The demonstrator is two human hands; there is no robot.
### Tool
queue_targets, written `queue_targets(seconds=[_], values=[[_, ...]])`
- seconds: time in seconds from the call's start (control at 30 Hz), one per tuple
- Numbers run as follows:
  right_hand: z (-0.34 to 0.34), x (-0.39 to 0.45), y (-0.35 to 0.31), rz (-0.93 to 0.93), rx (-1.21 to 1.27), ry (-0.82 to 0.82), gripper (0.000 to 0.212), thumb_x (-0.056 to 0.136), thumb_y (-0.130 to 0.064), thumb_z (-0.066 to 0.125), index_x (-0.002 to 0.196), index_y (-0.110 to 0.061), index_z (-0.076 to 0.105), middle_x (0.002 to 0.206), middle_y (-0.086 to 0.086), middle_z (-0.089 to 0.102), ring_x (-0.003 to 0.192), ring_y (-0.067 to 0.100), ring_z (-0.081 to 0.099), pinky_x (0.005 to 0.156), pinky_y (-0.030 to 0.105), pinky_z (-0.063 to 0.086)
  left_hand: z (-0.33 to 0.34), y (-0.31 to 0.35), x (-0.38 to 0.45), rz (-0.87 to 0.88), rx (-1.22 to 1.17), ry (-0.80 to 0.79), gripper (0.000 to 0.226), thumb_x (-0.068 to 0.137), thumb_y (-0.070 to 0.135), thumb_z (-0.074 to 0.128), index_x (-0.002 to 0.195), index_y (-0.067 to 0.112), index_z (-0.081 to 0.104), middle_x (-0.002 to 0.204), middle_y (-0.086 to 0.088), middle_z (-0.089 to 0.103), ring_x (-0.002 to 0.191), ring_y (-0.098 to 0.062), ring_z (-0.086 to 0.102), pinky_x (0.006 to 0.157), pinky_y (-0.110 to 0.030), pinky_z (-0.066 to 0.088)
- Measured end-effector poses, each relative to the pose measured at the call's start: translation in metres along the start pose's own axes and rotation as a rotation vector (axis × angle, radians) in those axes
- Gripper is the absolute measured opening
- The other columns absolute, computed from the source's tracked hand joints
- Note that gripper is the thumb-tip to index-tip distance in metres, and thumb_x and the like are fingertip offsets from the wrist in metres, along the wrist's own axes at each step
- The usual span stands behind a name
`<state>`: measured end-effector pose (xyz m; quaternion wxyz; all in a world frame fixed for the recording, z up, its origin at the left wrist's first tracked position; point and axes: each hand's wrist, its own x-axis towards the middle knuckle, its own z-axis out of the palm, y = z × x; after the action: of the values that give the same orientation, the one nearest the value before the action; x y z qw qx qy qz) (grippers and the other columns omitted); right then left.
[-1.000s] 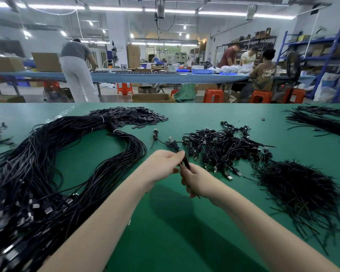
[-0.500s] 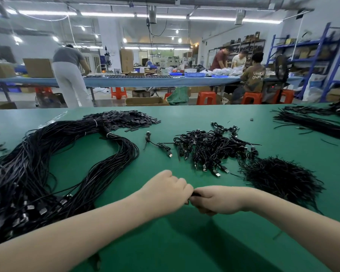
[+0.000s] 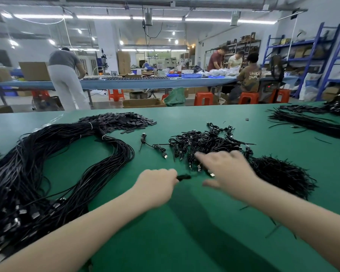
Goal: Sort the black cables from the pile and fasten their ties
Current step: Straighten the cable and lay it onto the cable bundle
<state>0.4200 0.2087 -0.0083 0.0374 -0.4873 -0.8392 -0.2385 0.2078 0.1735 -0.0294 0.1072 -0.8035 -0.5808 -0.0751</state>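
Your view is bright and even, lit by long ceiling tube lights that flare white overhead. Your arms throw soft, dark shadows onto the green counter. Your right hand is smeared by motion blur, so its fingers are hard to read, perhaps spread. Straight lines bow towards the edges, and the far room looks slightly soft.

Right hand: motion-blurred, fingers indistinct.
Item in left hand: mostly hidden inside fist.
Bundle left of it: cut off by edge.
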Motion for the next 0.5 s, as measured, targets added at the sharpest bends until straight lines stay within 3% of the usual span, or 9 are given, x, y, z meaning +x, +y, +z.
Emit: queue_targets(seconds=[0.03, 0.1, 0.17, 0.3, 0.4, 0.5], values=[[-0.003, 0.003, 0.021, 0.15, 0.036, -0.057, 0.061, 0.085, -0.062, 0.052, 0.135, -0.027, 0.042, 0.116, -0.006, 0.062, 0.105, 0.019, 0.059, 0.089, 0.038, 0.044, -0.005, -0.01, 0.004, -0.064, -0.083, 0.033, 0.021, 0.103, 0.035, 0.03, 0.097, 0.019, 0.042, 0.1, -0.006, 0.062, 0.091, -0.033, 0.061, 0.067, -0.035, 0.034], [0.0, 0.002, 0.063, 0.403, -0.093, -0.112, 0.034, 0.09, -0.053, 0.053, 0.1, -0.021, 0.057, 0.079, -0.006, 0.058, 0.079, 0.018, 0.058, 0.07, 0.03, 0.044, -0.017, -0.031, 0.011, -0.171, -0.328, 0.085, 0.024, 0.103, 0.034, 0.032, 0.089, 0.016, 0.041, 0.083, -0.003, 0.058, 0.077, -0.029, 0.059, 0.064, -0.035, 0.04], [0.013, -0.004, 0.09, 0.577, -0.151, -0.257, 0.036, 0.091, -0.044, 0.058, 0.072, -0.016, 0.045, 0.063, -0.005, 0.044, 0.069, 0.02, 0.052, 0.063, 0.028, 0.038, -0.028, -0.045, 0.013, -0.249, -0.636, 0.155, 0.027, 0.103, 0.032, 0.035, 0.085, 0.014, 0.046, 0.074, 0.0, 0.056, 0.066, -0.02, 0.056, 0.063, -0.034, 0.044], [0.043, -0.013, 0.104, 0.646, -0.09, -0.369, 0.043, 0.087, -0.049, 0.063, 0.067, -0.015, 0.045, 0.064, -0.005, 0.054, 0.055, 0.014, 0.053, 0.049, 0.024, 0.035, -0.043, -0.054, 0.007, -0.337, -1.299, 0.226, 0.029, 0.103, 0.029, 0.038, 0.081, 0.015, 0.048, 0.07, 0.005, 0.058, 0.051, -0.01, 0.056, 0.054, -0.023, 0.041], [0.049, -0.014, 0.107, 0.651, -0.111, -0.339, 0.039, 0.086, -0.045, 0.066, 0.067, -0.015, 0.052, 0.062, -0.005, 0.058, 0.05, 0.014, 0.053, 0.043, 0.021, 0.032, -0.05, -0.056, 0.002, -0.265, -1.396, 0.174, 0.029, 0.104, 0.029, 0.038, 0.079, 0.016, 0.044, 0.057, 0.01, 0.048, 0.044, -0.01, 0.045, 0.046, -0.017, 0.038], [0.048, -0.012, 0.111, 0.616, -0.104, -0.387, 0.028, 0.085, -0.044, 0.067, 0.081, -0.016, 0.065, 0.07, -0.004, 0.063, 0.059, 0.016, 0.06, 0.044, 0.022, 0.036, -0.055, -0.057, 0.0, -0.242, -1.416, 0.143, 0.029, 0.104, 0.03, 0.037, 0.079, 0.016, 0.043, 0.056, 0.011, 0.04, 0.043, -0.007, 0.035, 0.043, -0.014, 0.032]])
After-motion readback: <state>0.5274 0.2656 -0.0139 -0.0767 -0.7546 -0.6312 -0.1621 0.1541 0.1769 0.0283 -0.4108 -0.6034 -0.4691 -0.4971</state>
